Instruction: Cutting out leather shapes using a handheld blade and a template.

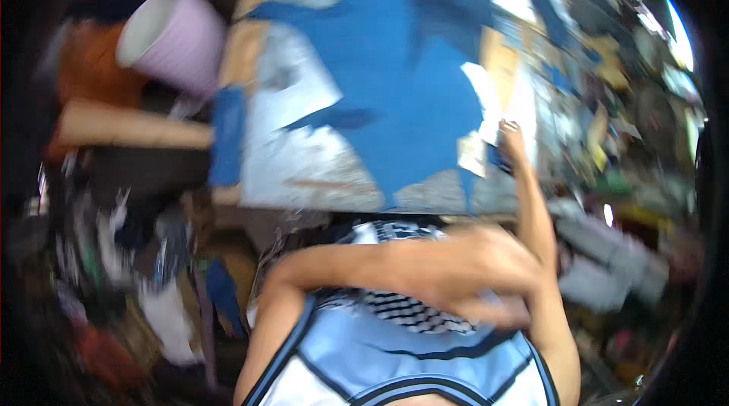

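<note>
Sleeveless top [334, 345] closest, left hand [501, 265] over right forearm [536, 216] at 4 o'clock, right hand [512, 136] at 2; fingers too blurry to tell. Blue sheet [387, 80]: 12, on the bench [262, 197]. Pause, I'd guess; next needs uncrossing.

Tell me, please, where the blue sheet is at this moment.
In the head view, the blue sheet lies across the upper middle, between the pink bin on the left and the right hand on the right.

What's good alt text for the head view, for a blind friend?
A person's right hand is near the right edge of a table bearing a blue sheet; the blurred left hand is by the right arm.
</note>
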The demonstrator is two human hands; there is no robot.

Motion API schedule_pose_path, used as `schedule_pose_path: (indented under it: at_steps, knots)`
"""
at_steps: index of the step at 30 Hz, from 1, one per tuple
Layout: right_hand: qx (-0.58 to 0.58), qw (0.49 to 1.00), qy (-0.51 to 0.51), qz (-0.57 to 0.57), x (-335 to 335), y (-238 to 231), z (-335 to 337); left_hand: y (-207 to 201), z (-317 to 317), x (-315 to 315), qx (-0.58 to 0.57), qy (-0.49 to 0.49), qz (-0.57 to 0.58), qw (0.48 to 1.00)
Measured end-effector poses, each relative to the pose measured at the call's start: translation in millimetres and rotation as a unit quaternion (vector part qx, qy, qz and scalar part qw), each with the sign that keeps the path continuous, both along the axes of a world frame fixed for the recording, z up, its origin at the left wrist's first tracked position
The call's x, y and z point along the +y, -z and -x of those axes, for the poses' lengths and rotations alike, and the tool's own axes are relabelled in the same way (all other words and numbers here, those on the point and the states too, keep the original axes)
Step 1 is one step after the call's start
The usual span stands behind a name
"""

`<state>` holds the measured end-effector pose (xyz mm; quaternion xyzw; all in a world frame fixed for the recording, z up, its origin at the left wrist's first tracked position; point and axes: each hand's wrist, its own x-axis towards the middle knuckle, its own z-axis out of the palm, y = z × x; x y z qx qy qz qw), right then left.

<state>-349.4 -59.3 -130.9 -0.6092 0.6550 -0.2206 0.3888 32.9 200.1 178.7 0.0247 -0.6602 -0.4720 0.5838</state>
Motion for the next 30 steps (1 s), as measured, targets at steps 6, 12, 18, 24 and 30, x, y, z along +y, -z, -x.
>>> schedule_pose_path:
  at_steps: [6,12,18,24,30]
  knots:
    - [0.019,0.998,0.049,-0.026,38.5,-52.0,-131.4,180.2,-42.1,-3.7,-0.535,-0.469,-0.127,0.691]
    - [-0.004,0.997,0.011,-0.074,52.5,-97.1,-115.9,239.4,-25.1,4.1,-0.641,-0.447,-0.162,0.603]
    - [0.162,0.974,-0.052,0.152,69.9,-94.0,-84.4,244.3,-18.9,15.8,-0.685,-0.420,-0.218,0.554]
    - [0.256,0.966,-0.037,0.019,107.8,-127.6,-37.4,252.0,-14.3,22.0,-0.697,-0.453,-0.207,0.516]
    - [-0.060,0.995,-0.077,-0.018,104.4,-125.8,-0.7,252.6,-15.8,21.7,-0.716,-0.447,-0.188,0.502]
